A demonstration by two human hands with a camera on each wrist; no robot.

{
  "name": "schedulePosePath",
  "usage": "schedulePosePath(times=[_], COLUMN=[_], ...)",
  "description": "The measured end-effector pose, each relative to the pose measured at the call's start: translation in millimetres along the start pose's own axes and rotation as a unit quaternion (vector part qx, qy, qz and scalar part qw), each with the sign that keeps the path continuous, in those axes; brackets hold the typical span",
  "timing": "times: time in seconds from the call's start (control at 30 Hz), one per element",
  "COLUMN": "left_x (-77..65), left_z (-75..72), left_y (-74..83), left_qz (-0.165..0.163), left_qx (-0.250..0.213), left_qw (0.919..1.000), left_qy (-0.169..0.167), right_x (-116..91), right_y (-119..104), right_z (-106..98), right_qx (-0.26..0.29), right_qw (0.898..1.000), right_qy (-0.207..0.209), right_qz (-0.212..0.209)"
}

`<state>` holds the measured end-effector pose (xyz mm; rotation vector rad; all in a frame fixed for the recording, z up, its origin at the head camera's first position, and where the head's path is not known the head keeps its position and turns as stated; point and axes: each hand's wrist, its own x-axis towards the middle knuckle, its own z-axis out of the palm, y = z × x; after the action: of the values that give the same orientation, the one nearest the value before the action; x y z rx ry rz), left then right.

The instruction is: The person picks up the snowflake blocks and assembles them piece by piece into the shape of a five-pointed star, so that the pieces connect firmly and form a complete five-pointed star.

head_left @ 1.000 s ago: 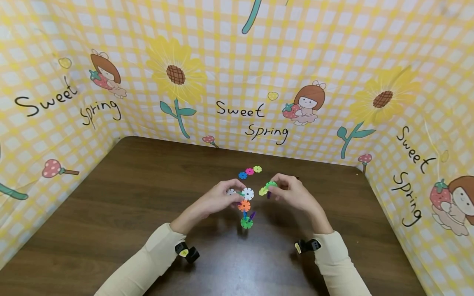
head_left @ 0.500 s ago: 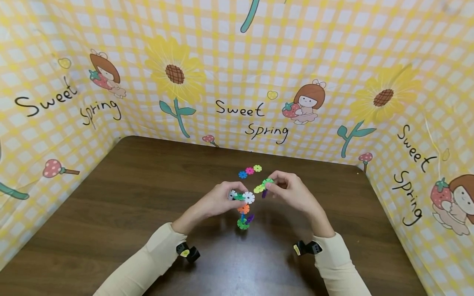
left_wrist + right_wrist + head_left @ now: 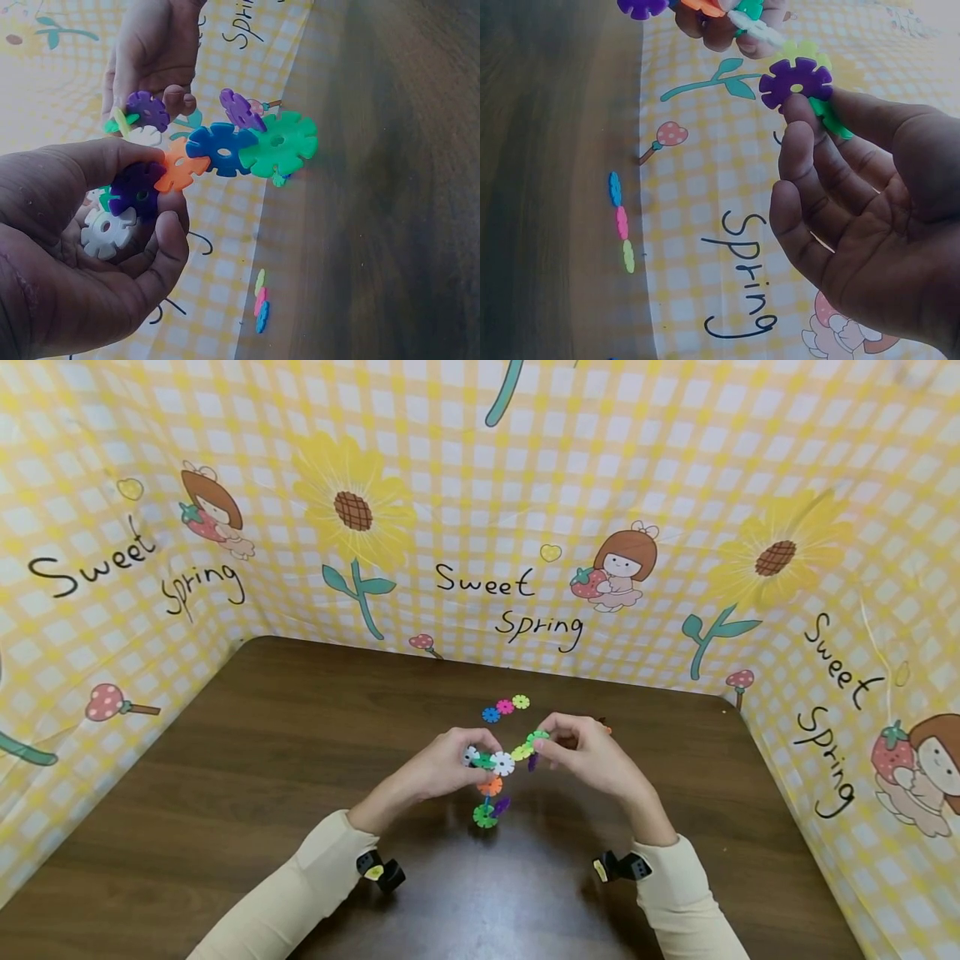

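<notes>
My left hand [image 3: 448, 764] pinches a joined chain of notched plastic flower discs above the table. In the left wrist view this chain shows a white disc [image 3: 109, 232], a purple disc [image 3: 136, 192], an orange disc [image 3: 182, 166], a blue disc [image 3: 223, 150] and a green disc [image 3: 279, 144]. My right hand [image 3: 592, 753] pinches a smaller cluster by its green disc [image 3: 537, 740]; a purple disc [image 3: 798, 82] and a yellow disc [image 3: 521, 752] belong to it. The yellow disc meets the edge of the chain's right-hand white disc [image 3: 503, 765]; whether their slots interlock, I cannot tell.
A short row of blue, pink [image 3: 504, 707] and yellow discs lies on the brown table [image 3: 315, 710] beyond the hands. Something small and orange [image 3: 606, 729] shows partly behind the right hand. Yellow checked cloth [image 3: 480, 510] walls the back and sides.
My right hand has moved left, carrying the yellow disc up to the white one. The lower end of the left hand's chain has swung slightly left.
</notes>
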<state>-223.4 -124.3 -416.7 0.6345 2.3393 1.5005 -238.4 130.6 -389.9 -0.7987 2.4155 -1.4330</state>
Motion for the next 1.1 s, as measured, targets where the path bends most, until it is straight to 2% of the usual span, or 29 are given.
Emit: schedulePosePath(times=[0.3, 0.43, 0.57, 0.67, 0.77, 0.97, 1.1], left_x=[1.0, -0.5, -1.7, -2.3, -2.5, -2.2, -1.1], left_z=[-0.5, 0.0, 1.0, 2.7, 4.3, 5.7, 5.5], left_y=[0.2, 0.4, 1.3, 3.7, 6.1, 7.8, 7.0], left_qz=[0.000, 0.020, 0.042, 0.049, 0.048, 0.039, 0.042], left_qx=[0.011, 0.027, 0.046, 0.051, 0.049, 0.039, 0.040], left_qw=[0.9999, 0.9994, 0.9980, 0.9975, 0.9976, 0.9980, 0.9980], left_qy=[0.009, -0.006, -0.010, -0.003, 0.008, 0.031, 0.025], right_x=[0.9, 0.9, -2.6, -3.1, -0.9, -2.5, -1.1], right_y=[-2.1, -5.4, -23.0, -22.0, -6.8, -3.8, -1.7], right_z=[1.4, 3.4, 3.2, 2.7, 3.1, 4.3, 5.1], right_qx=[-0.023, -0.032, -0.040, -0.040, -0.039, -0.028, -0.015], right_qw=[1.000, 0.999, 0.999, 0.999, 0.999, 0.999, 0.999], right_qy=[0.007, 0.013, 0.013, 0.010, 0.008, -0.006, -0.005], right_qz=[-0.014, -0.005, 0.001, -0.009, -0.025, -0.034, -0.035])
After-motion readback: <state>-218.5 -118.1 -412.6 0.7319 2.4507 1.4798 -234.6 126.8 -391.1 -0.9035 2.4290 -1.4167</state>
